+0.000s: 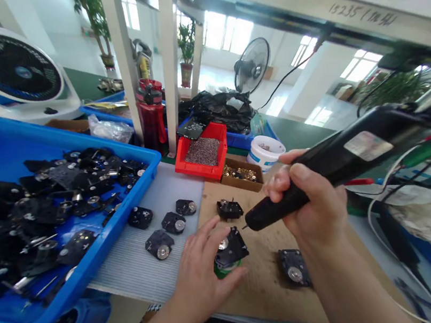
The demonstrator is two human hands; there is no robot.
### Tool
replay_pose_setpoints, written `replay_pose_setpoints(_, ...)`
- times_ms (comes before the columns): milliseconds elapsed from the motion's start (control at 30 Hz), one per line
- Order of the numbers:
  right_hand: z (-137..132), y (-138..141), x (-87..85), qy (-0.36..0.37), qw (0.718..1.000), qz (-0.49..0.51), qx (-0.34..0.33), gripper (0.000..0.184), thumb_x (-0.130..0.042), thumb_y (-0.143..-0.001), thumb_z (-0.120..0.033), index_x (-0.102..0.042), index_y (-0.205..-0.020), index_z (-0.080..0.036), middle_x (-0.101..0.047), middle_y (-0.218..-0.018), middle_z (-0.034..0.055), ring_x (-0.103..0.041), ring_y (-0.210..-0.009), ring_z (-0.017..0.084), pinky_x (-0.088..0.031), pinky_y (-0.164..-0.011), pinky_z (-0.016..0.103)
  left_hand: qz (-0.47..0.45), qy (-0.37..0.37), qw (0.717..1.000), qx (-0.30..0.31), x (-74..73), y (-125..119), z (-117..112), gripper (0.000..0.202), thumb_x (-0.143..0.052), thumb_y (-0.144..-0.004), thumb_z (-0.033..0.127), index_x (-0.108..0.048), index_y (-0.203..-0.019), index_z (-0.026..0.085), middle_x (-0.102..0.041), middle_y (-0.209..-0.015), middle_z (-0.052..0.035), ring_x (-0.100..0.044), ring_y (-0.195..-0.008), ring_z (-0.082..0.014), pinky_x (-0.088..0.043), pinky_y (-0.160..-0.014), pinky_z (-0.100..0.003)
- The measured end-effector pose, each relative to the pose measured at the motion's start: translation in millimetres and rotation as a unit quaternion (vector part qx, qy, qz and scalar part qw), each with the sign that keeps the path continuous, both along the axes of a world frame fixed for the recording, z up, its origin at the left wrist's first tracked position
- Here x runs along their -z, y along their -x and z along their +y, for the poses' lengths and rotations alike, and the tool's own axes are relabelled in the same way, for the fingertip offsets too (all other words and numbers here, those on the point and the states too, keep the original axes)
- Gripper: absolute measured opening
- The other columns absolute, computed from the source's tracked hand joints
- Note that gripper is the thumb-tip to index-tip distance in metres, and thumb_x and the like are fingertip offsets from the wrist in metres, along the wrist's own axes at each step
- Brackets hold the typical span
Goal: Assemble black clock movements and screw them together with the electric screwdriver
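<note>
Left hand (pixel 203 274) lies open, fingertips touching a black plate assembly (pixel 232 249), which sits tilted on a green object (pixel 222 270), possibly a tape roll. Right hand (pixel 312 195) grasps an electric screwdriver (pixel 345 163), its tip just beside the plate.

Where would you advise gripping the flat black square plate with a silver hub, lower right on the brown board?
Pinch its edges from above, I'd suggest: the black square plate lies flat on the brown board, silver hub upward, leaving the edges free.
</note>
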State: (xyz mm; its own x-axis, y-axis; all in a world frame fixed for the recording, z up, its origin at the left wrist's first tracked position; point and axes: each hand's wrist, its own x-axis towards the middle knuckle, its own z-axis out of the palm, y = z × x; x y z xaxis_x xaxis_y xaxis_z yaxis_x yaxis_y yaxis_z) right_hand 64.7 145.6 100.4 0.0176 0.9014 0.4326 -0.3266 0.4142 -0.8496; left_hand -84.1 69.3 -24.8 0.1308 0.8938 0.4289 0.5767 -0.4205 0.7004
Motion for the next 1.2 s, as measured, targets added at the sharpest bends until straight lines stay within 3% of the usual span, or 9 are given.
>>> replay_pose_setpoints(100, 6.0, -4.4, 7.3, 0.027, 0.999, 0.016, 0.007, 0.016, -0.072, -0.075, -0.03, -0.067, -0.086, -0.019, -0.057, -0.057, -0.0057, -0.051, -0.045, 0.009, -0.043, -0.047, 0.024, 0.063, -0.04, 0.997, 0.01, -2.5, -4.0, 3.4, 0.029, -0.07, -0.081, 0.032, -0.061, -0.106, 0.02, -0.058, -0.131, -0.0183, -0.055, -0.116, -0.036, -0.043, -0.094, -0.055)
replay_pose_setpoints(267, 6.8, -0.9, 12.8, 0.032, 0.999, 0.029, 0.007, 0.016, -0.072, -0.075, -0.03, -0.067, -0.085, -0.019, -0.057, -0.057, -0.0051, -0.051, -0.046, 0.009, -0.044, -0.048, 0.024, 0.12, -0.068, 0.99, 0.001, -2.7, -9.8, 6.4, 0.016, -0.065, -0.084, 0.023, -0.064, -0.098, 0.018, -0.064, -0.12, -0.0167, -0.059, -0.106, -0.0325, -0.048, -0.086, -0.048)
replay_pose_setpoints(833, 11.8, -1.2, 12.0, 0.031, 0.999, 0.027, 0.005, 0.017, -0.072, -0.073, -0.031, -0.067, -0.084, -0.018, -0.058, -0.055, -0.0058, -0.052, -0.043, 0.009, -0.044, -0.046, 0.024, 0.116, -0.136, 0.984, -0.026, 4.0, -13.7, 10.6, 0.013, -0.067, -0.08, 0.022, -0.064, -0.092, 0.018, -0.065, -0.112, -0.0159, -0.061, -0.095, -0.0308, -0.054, -0.075, -0.044)
replay_pose_setpoints(1200, 7.5, 5.1, 17.0, -0.003, 0.997, -0.046, -0.068, 0.006, -0.068, -0.079, -0.018, -0.062, -0.079, -0.02, -0.059, -0.057, -0.0071, -0.053, -0.045, 0.009, -0.045, -0.048, 0.023, 0.097, -0.164, 0.981, -0.03, 9.8, -16.8, 13.0, 0.015, -0.067, -0.077, 0.018, -0.062, -0.092, 0.017, -0.064, -0.11, -0.0161, -0.062, -0.093, -0.031, -0.055, -0.074, -0.045)
